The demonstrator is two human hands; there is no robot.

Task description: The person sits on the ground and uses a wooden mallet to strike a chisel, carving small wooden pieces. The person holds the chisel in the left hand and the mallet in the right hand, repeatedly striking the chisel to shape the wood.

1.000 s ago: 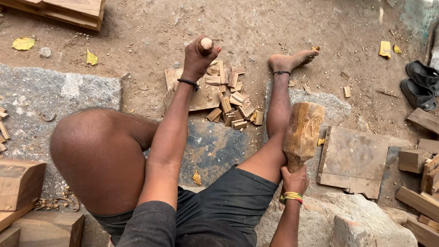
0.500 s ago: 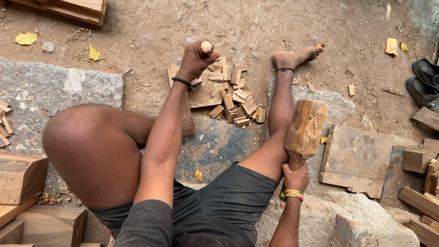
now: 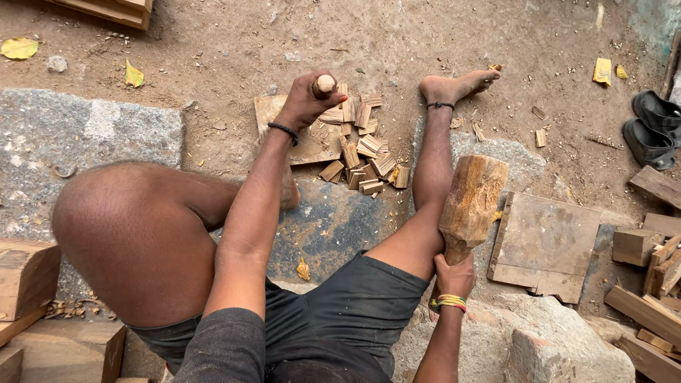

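The person sits on the ground with one knee bent up and the other leg stretched forward, bare foot (image 3: 454, 86) resting on the dirt. The left hand (image 3: 306, 101) reaches out ahead, its grip clamped around a round-topped wooden handle (image 3: 324, 85) that pokes up between thumb and fingers; what lies below the handle is hidden by the hand. A dark band circles that wrist. Just beyond and to the right of this grip lies a heap of small split wood pieces (image 3: 365, 152), spread over a flat wooden board (image 3: 301, 145) that sits on the ground directly under the hand.

The right hand (image 3: 454, 276) is drawn back near the hip, its grip closed tight on the narrow lower end of a thick wooden mallet (image 3: 472, 202). The mallet's heavy head stands up and tilts slightly away from the grip, just beside the outstretched shin. Yellow bands sit on that wrist.

To the right of the mallet grip a worn flat board (image 3: 550, 245) lies on the ground, with stacked wood blocks (image 3: 652, 262) further right. A pair of dark sandals (image 3: 652, 128) rests well apart, up to the right. Grey stone slabs (image 3: 92, 138) lie left of the forward grip, and yellow leaves (image 3: 20, 48) sit far up to the left.
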